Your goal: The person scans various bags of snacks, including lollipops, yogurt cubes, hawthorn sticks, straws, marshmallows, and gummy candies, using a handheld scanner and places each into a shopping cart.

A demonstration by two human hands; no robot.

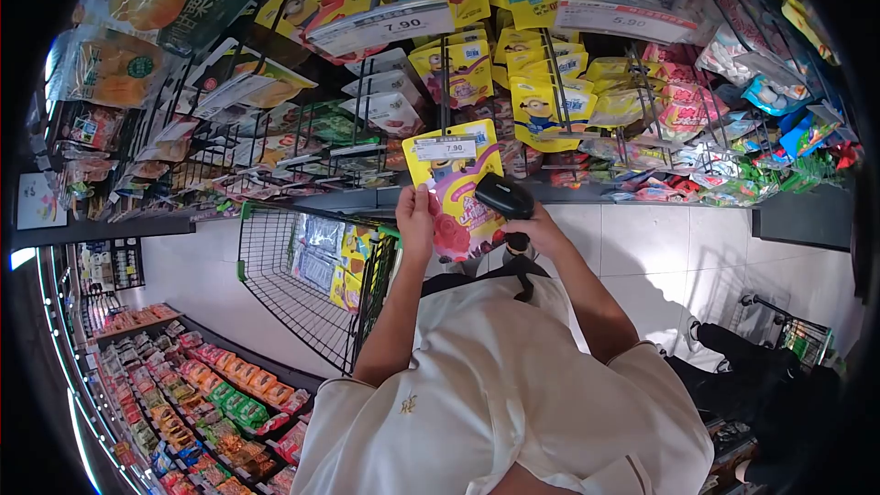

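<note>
One yellow snack packet (456,185) held up at centre, with one white price label (445,148) on it. One black handheld scanner (503,196). Two hands: left hand (417,218) at the packet's 9 o'clock edge, right hand (541,231) at its 3 o'clock. Two large price tags on the pegs: one (390,26) at 12 o'clock, one (626,18) at 1 o'clock. One green-rimmed wire trolley (302,280) at 8 o'clock. Hanging packets too numerous and overlapped to count.
</note>
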